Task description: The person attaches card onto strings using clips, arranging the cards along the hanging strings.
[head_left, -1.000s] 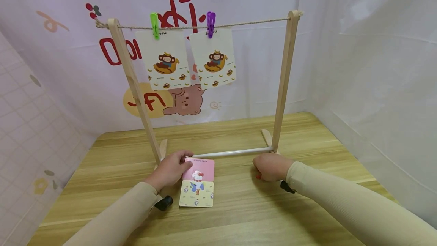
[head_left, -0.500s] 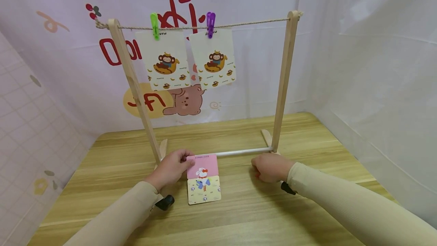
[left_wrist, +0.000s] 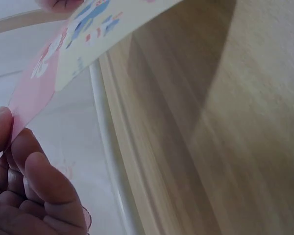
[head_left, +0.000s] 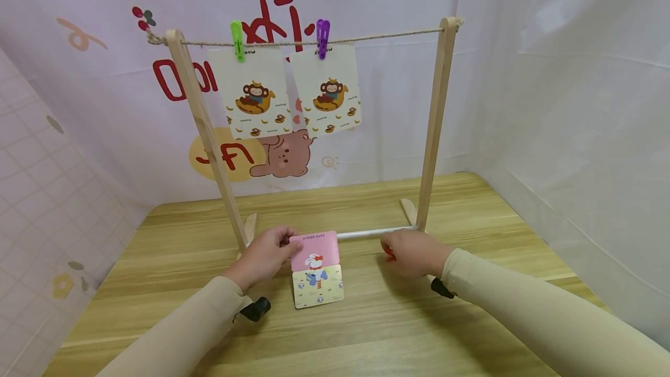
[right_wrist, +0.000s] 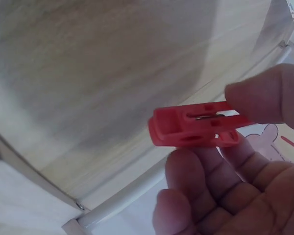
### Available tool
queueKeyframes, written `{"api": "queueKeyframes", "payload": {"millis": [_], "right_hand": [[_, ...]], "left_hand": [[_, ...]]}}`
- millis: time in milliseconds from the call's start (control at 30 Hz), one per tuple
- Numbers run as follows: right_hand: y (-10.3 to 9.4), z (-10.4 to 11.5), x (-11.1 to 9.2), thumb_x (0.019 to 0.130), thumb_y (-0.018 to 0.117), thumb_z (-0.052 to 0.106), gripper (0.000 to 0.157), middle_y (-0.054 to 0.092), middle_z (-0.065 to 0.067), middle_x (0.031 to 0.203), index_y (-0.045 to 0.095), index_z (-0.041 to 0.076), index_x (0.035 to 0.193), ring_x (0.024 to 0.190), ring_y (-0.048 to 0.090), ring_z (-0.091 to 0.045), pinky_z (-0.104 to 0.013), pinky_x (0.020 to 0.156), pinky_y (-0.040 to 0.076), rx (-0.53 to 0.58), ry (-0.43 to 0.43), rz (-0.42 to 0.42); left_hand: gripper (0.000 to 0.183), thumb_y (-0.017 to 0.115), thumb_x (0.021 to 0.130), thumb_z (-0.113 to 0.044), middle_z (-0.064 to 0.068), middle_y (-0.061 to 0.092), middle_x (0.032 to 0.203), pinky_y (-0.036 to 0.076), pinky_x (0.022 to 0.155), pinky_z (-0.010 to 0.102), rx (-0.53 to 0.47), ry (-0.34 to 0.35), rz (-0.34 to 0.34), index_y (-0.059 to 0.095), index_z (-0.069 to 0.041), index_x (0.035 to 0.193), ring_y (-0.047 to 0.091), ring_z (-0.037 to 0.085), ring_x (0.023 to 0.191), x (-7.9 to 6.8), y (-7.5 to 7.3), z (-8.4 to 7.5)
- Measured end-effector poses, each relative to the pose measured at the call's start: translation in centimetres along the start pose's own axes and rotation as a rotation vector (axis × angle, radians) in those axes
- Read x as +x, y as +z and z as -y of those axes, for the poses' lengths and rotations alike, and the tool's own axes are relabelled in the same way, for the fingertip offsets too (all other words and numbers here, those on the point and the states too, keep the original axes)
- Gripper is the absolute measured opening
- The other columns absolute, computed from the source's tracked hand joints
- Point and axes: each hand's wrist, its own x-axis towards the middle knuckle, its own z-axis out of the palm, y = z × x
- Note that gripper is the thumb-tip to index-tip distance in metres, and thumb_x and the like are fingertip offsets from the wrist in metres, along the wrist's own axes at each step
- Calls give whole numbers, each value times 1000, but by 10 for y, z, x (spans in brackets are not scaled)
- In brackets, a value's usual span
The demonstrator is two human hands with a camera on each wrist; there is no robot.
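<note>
My left hand (head_left: 267, 256) pinches the upper left corner of a pink and yellow card (head_left: 316, 269) printed with a white rabbit, between thumb and fingers. In the left wrist view the card (left_wrist: 39, 81) slants up off the table, its shadow on the wood below. To the right, my right hand (head_left: 416, 253) holds a red clothespin, mostly hidden by the fingers in the head view. The right wrist view shows this clothespin (right_wrist: 193, 125) pinched between thumb and fingers, its handle end towards the thumb.
A wooden frame (head_left: 437, 127) stands behind the hands, with a twine line (head_left: 389, 35) across its top and a white rod (head_left: 374, 232) low down. Two monkey cards hang there, one from a green clothespin (head_left: 238, 41), the other from a purple clothespin (head_left: 323, 38).
The card in my left hand has risen and shifted right. My right hand has turned and moved slightly left and up, showing more of the red clothespin.
</note>
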Motion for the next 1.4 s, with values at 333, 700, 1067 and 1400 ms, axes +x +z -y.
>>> {"api": "queueKeyframes", "payload": {"millis": [333, 700, 1067, 1400], "right_hand": [[-9, 6, 1, 89, 77, 10, 22, 56, 4, 78, 55, 11, 92, 66, 52, -10, -28, 62, 48, 74, 35, -65], [-19, 8, 1, 89, 70, 6, 20, 58, -1, 82, 55, 7, 102, 66, 47, -11, -27, 63, 43, 172, 53, -149], [-29, 10, -2, 91, 73, 7, 19, 66, 0, 90, 60, 7, 104, 74, 56, -10, -28, 68, 51, 205, 11, -258], [-39, 14, -2, 93, 79, 15, 19, 71, -1, 94, 65, 7, 102, 89, 67, -25, -39, 79, 57, 218, 0, -392]], "left_hand": [[12, 65, 107, -26, 3, 65, 103, 48, 73, 29, -7, 40, 1, 69, -15, 111, 57, 20, 92, 0, 0, -7], [11, 63, 107, -26, 2, 66, 101, 49, 75, 31, -35, 101, -28, 68, -16, 109, 57, 20, 92, 0, 1, -13], [15, 63, 108, -28, 3, 66, 102, 51, 74, 27, -76, 130, -60, 69, -15, 110, 58, 21, 92, 3, 1, -22], [14, 66, 106, -27, 4, 66, 101, 49, 74, 25, -87, 170, -105, 70, -14, 109, 57, 19, 90, 6, 2, -29]]}}
